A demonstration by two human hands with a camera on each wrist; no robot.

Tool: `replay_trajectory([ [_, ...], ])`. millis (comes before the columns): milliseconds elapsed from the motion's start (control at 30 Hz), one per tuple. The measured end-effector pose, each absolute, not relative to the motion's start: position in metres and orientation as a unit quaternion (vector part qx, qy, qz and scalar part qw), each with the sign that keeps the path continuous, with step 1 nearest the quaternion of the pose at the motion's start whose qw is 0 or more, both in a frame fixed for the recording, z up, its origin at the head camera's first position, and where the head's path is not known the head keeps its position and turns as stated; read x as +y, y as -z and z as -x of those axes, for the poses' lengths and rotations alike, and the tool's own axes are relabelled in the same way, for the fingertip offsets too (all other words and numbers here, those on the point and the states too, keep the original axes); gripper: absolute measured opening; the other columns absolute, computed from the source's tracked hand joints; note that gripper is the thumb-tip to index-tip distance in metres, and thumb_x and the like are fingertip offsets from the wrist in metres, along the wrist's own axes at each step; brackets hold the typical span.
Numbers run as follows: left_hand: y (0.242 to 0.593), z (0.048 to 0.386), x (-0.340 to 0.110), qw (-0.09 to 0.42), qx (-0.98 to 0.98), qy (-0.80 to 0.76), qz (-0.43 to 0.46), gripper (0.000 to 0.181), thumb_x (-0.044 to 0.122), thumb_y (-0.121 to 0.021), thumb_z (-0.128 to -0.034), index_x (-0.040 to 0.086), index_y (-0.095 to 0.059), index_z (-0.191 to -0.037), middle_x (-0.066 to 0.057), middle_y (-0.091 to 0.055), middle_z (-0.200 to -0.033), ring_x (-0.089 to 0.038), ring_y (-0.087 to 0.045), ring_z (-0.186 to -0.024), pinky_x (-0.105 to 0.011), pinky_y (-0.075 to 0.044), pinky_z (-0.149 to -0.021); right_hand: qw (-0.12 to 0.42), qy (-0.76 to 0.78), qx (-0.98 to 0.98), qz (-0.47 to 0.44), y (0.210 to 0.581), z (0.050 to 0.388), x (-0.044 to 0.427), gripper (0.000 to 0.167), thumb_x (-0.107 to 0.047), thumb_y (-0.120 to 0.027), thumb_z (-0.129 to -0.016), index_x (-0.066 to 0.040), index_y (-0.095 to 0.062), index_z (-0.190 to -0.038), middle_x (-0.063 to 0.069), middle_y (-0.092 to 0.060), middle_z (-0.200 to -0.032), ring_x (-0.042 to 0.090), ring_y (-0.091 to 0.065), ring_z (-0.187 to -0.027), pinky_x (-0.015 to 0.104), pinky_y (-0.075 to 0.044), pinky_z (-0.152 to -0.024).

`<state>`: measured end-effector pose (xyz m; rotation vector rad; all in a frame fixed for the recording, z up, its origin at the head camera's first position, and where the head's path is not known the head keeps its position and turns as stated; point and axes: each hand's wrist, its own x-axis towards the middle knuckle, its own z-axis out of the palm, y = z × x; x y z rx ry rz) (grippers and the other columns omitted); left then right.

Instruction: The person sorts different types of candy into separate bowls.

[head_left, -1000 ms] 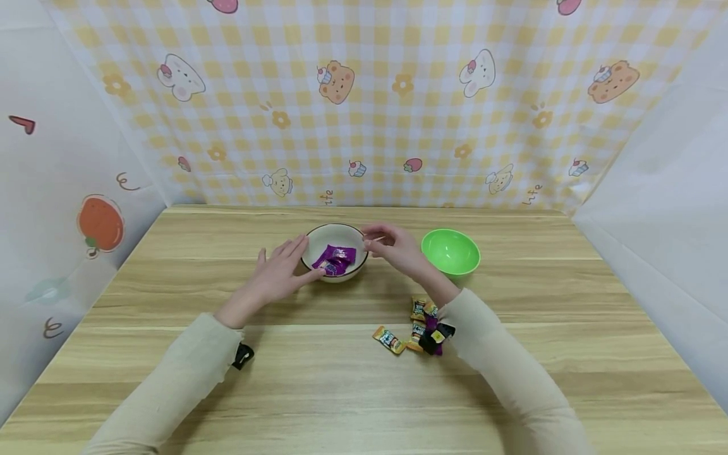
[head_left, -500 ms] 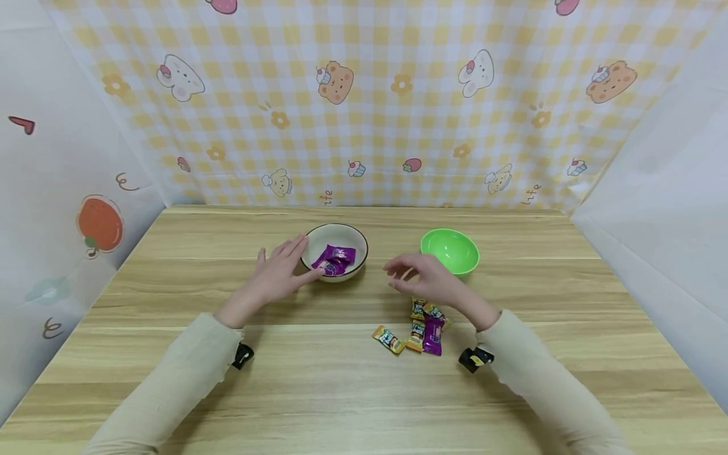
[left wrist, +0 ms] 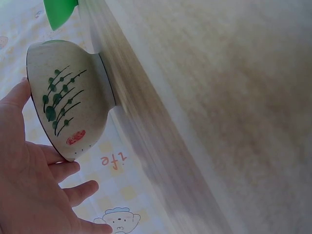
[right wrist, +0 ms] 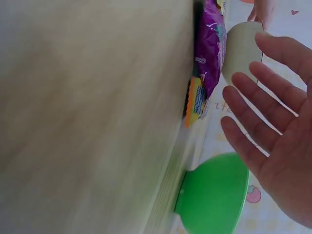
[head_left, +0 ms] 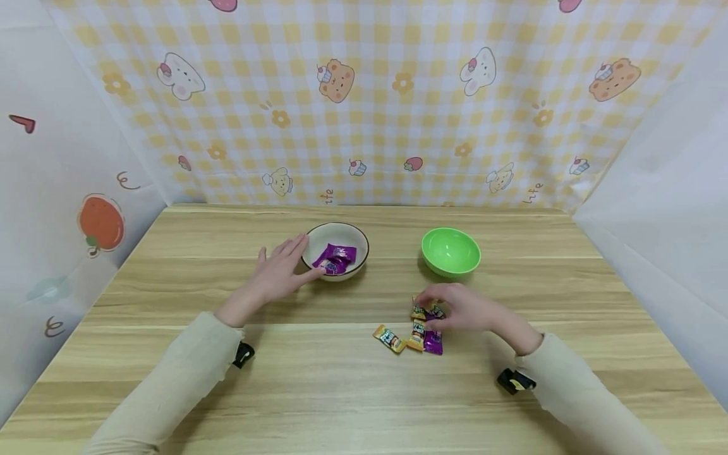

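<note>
Hovering loosely spread, the right hand (head_left: 463, 308) has wrapped candies (head_left: 418, 336) just below.

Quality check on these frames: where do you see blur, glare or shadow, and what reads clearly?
Head view: evenly lit, mostly crisp, soft shadows below the sleeves, a small highlight inside the green bowl. Left wrist view: tilted, near tabletop smeared out of focus, but the white bowl shows its painted design clearly. Right wrist view: near tabletop blurred too, purple wrapper shiny, its lettering hard to read.
</note>
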<state>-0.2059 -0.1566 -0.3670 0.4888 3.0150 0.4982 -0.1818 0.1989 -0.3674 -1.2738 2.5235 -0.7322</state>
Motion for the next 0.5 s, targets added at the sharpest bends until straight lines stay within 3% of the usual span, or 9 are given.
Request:
replay_trajectory([
  [233,0.367,0.206,-0.157,0.022,0.974,-0.16,-0.157,0.091,0.069,-0.034,-0.0789,0.006,-0.013,-0.141,-0.011,-0.014,-0.145,-0.034,-0.014,-0.128,-0.063,0.002,-0.094,0.127,0.225,0.87,0.42,0.372,0.175,0.211,0.049,-0.023,-0.072,-0.071,-0.003,-0.054,-0.112,0.003,-0.056,-0.107,0.016,-0.054,-0.096,0.031,-0.044,-0.081],
  [500,0.365,0.205,-0.156,0.024,0.974,-0.16,-0.156,0.091,0.069,-0.034,-0.0789,0.007,-0.013,-0.141,-0.01,-0.014,-0.145,-0.033,-0.014,-0.128,-0.063,0.002,-0.094,0.129,0.222,0.871,0.418,0.379,0.175,0.212,0.049,-0.02,-0.073,-0.068,-0.006,-0.054,-0.111,-0.003,-0.051,-0.101,0.012,-0.049,-0.086,0.028,-0.044,-0.074],
])
